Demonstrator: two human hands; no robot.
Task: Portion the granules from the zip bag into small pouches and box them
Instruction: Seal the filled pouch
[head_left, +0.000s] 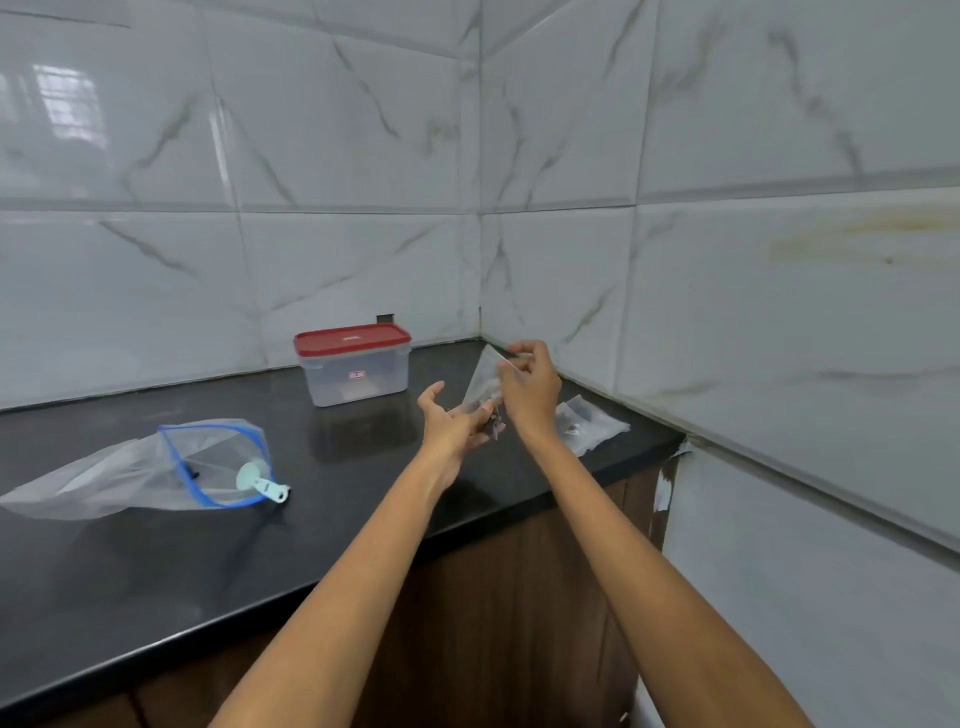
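Sealing a small clear plastic pouch (485, 382) right of the red-lidded clear box (353, 364).
Right hand (530, 387) pinches its top to close it; left hand (454, 423), fingers relaxed, props the granule-weighted bottom.

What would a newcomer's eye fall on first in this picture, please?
Probably the two hands raised mid-frame: the right hand pinches the top of a small clear pouch while the left hand supports its bottom. Next, the red-lidded box near the corner and the blue-edged zip bag lying left.
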